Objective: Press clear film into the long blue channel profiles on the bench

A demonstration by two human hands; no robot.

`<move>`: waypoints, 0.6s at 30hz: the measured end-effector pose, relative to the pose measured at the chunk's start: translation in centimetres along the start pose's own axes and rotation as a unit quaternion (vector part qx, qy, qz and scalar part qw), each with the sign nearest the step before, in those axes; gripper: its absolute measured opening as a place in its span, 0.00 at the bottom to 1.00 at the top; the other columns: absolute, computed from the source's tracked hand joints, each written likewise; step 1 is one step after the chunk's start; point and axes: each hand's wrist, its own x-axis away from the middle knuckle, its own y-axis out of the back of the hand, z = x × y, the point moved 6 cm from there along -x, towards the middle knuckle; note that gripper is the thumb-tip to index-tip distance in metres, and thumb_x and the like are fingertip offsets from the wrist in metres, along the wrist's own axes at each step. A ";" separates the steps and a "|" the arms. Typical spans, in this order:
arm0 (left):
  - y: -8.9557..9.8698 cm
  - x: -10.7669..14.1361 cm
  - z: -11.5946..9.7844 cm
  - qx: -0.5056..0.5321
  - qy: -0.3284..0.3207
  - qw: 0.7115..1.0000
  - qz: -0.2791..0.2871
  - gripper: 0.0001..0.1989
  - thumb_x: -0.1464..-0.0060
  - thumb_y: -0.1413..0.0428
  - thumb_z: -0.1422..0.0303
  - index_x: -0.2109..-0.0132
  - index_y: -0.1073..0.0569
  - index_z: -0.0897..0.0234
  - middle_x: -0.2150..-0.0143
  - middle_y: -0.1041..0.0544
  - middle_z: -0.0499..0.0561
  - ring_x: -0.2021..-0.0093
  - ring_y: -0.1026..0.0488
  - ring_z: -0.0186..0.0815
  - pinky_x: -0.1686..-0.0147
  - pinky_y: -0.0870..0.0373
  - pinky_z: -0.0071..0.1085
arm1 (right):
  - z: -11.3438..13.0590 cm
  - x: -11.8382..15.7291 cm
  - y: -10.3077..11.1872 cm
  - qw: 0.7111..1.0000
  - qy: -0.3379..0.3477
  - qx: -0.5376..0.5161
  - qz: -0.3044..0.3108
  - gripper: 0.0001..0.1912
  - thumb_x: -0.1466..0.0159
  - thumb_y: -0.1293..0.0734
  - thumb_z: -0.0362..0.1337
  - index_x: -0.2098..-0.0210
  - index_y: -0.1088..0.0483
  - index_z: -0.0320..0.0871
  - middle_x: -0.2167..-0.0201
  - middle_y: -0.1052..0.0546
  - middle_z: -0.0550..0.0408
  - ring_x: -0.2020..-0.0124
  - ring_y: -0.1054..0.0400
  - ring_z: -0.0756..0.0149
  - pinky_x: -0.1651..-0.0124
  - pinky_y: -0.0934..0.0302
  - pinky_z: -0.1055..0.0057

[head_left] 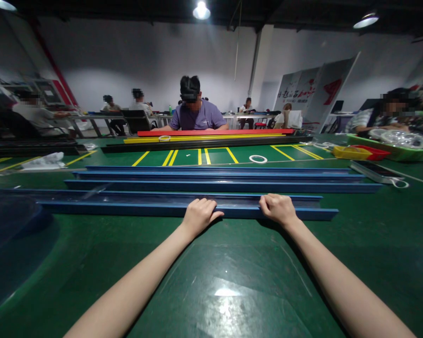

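A long blue channel rail with raised edges lies across the green table in front of me. My left hand is closed over its near wall, fingers curled across the top edge and thumb pointing right. Farther right, my right hand is curled into a loose fist on the same wall. Both hands' fingertips are hidden inside the channel. Just behind lie more blue channel rails, parallel to this one. At the far left, a curved sheet of clear bluish film meets the near rail's end.
Across the green table, a person in purple sits behind red, yellow and black strips. A white ring, a phone, small trays and a green basin lie to the right. Crumpled white plastic is at left.
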 end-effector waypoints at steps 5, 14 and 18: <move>-0.2 0.0 0.2 0.004 0.012 1.000 0.005 0.20 0.45 0.56 0.54 0.73 0.33 0.65 0.77 0.30 0.50 0.75 0.34 0.33 0.74 0.45 0.28 | 0.0 0.0 0.1 1.000 -0.007 -0.001 0.006 0.25 0.41 0.49 0.39 0.87 0.32 0.39 0.85 0.29 0.51 0.84 0.40 0.72 0.79 0.60 0.72; -0.6 -0.1 0.6 0.018 0.040 0.999 0.032 0.22 0.45 0.57 0.52 0.73 0.32 0.65 0.78 0.30 0.51 0.75 0.33 0.34 0.76 0.44 0.28 | 0.0 0.0 0.2 1.000 -0.012 0.004 0.012 0.25 0.41 0.49 0.39 0.87 0.32 0.40 0.85 0.28 0.50 0.84 0.39 0.71 0.78 0.59 0.72; -0.7 -0.1 0.7 0.029 0.048 0.997 0.046 0.22 0.46 0.57 0.51 0.73 0.33 0.65 0.78 0.30 0.51 0.76 0.33 0.34 0.76 0.44 0.27 | 0.0 -0.1 0.1 1.000 -0.016 0.007 0.019 0.25 0.41 0.49 0.39 0.86 0.31 0.40 0.85 0.28 0.50 0.84 0.39 0.71 0.78 0.59 0.72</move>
